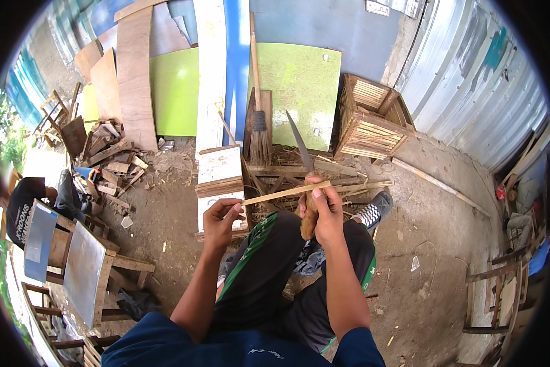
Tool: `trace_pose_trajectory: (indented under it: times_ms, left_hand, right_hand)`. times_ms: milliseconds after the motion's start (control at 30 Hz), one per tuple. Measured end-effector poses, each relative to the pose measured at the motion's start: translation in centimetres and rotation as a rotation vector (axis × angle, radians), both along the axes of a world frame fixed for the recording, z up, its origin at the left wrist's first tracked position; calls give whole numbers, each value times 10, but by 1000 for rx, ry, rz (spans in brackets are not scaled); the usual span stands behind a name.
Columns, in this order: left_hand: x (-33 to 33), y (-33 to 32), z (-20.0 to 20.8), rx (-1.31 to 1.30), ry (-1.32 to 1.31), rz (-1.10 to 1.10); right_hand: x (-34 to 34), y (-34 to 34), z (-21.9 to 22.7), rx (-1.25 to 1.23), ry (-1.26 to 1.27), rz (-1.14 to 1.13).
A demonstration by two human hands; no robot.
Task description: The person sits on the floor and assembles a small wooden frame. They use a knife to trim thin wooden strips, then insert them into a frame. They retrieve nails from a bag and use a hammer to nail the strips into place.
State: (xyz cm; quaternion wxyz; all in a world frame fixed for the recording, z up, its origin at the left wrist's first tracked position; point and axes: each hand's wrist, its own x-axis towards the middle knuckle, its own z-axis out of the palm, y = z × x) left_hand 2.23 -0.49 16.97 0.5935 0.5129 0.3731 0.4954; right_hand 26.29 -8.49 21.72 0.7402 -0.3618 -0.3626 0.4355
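A thin, pale wooden strip (278,195) spans the space between my hands, above my knees. Fingers and thumb of my left hand (221,221) pinch its left end. My right hand (325,214) is closed around a knife with a thick wooden handle (310,221). Its long, tapering dark blade (299,139) points up and away from me. The strip's right end crosses the handle near the base of the blade, against my right thumb and fingers. Below and beyond lie several loose wooden sticks (342,167) and shavings.
Ahead stands a stacked wooden block with white faces (220,165), beside a broom (259,125). A slatted wooden crate (376,119) is at the far right. Scrap wood (113,156) is heaped at left, where another person (33,199) sits near wooden chairs (88,269). A long pole (440,185) lies at right.
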Motion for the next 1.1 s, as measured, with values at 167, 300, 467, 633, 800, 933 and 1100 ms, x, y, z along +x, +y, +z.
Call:
trace_pose_trajectory:
  times_ms: [167, 300, 467, 633, 800, 933, 1100]
  left_hand:
    - [-5, 2, -1, 11, 11, 14]
    - [-7, 4, -3, 15, 3, 31]
    - [-10, 7, -4, 33, 51, 44]
    - [-8, 8, 20, 117, 158, -18]
    - [21, 29, 81, 487, 515, -251]
    - [66, 42, 119, 661, 636, -421]
    - [95, 59, 118, 803, 792, -480]
  right_hand:
    - [0, -1, -1, -8, -24, 60]
    - [-2, -2, 1, 15, -62, 38]
    - [-4, -2, 2, 18, -89, 30]
    - [0, -1, 3, 0, -157, -29]
    - [13, -4, 5, -34, -170, -113]
    - [26, -3, 5, 7, -150, -190]
    - [41, -4, 3, -47, -176, -294]
